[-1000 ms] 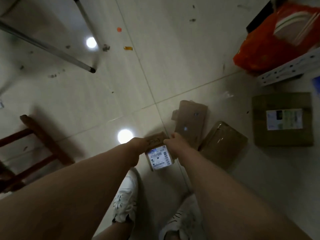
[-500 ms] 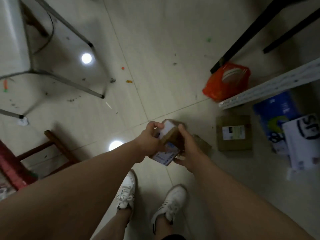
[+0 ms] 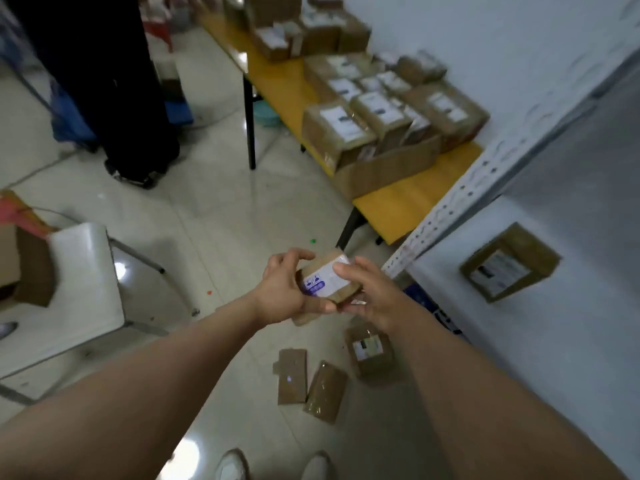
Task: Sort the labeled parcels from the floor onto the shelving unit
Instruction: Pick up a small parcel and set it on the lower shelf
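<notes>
Parcel [image 3: 323, 282] lifted; left hand [image 3: 280, 292], right hand [image 3: 370, 299] clasp it.

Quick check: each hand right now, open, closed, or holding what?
Left hand: grips the small labeled parcel.
Right hand: holds the same parcel, fingers curled round it.

Two hands, my left hand [image 3: 282, 289] and right hand [image 3: 372, 296], share one held parcel [image 3: 325, 280]. Three lie on the floor [image 3: 225, 220]: flat parcel [image 3: 292, 375], taped parcel [image 3: 325, 393], white-labeled parcel [image 3: 369, 349]. One shelf parcel [image 3: 509, 263]. The yellow surface [image 3: 408, 199] carries over ten, too blurred to count exactly.
</notes>
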`<state>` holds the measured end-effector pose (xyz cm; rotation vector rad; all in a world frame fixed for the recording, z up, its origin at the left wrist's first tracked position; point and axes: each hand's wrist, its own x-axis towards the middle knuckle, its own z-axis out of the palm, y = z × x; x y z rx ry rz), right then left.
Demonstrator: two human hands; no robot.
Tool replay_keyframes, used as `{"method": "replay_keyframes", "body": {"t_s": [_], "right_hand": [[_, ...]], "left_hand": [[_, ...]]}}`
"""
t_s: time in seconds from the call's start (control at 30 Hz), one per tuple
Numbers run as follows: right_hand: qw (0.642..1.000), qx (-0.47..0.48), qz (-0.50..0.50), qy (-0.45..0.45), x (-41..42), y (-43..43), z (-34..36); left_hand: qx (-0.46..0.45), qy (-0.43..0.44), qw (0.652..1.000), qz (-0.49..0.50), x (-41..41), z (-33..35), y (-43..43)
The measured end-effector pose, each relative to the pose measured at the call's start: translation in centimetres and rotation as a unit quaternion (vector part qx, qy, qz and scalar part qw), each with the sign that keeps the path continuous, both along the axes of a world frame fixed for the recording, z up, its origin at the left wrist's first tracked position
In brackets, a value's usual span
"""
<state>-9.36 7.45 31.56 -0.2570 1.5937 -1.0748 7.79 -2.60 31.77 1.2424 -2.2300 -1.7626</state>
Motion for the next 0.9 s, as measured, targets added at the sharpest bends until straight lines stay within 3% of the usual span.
{"method": "replay_keyframes", "body": {"t_s": [0.17, 0.27, 0.37, 0.47, 0.57, 0.63, 0.7, 0.8, 0.9], "right_hand": [[0.992, -0.123, 0.024, -0.031, -1.4, 2.0, 10.9], [0.981, -0.182, 0.047, -0.049, -1.5, 3.1, 15.8], [0.981, -0.189, 0.005, -0.054, -1.9, 4.9, 18.8], [0.99, -0.14, -0.017, -0.027, -1.3, 7.0, 21.1], [0.99, -0.135, -0.046, 0.014, -1.2, 8.5, 22.6], [0.983, -0.173, -0.048, 0.032, -1.6, 9.3, 23.7], [0.977, -0.203, -0.024, 0.065, -2.0, 10.3, 25.0], [0.972, -0.209, 0.013, 0.105, -2.9, 12.0, 26.8], [0.973, -0.197, 0.015, 0.116, -3.7, 13.9, 27.9]], "left_hand": [[0.271, 0.047, 0.96, 0.053, 0.1, 10.2, -2.5], [0.393, 0.055, 0.918, -0.018, -0.1, 13.8, -2.9], [0.372, 0.12, 0.919, -0.047, -0.9, 16.5, -2.5], [0.248, 0.201, 0.948, -0.003, -2.0, 18.7, -1.8], [0.185, 0.245, 0.95, -0.056, -2.9, 20.6, -0.6], [0.246, 0.275, 0.927, -0.074, -3.6, 21.0, -0.4], [0.331, 0.252, 0.901, -0.125, -3.8, 21.7, 0.0], [0.347, 0.185, 0.903, -0.176, -4.4, 21.7, 0.7], [0.368, 0.235, 0.878, -0.197, -5.4, 21.7, 2.0]]}}
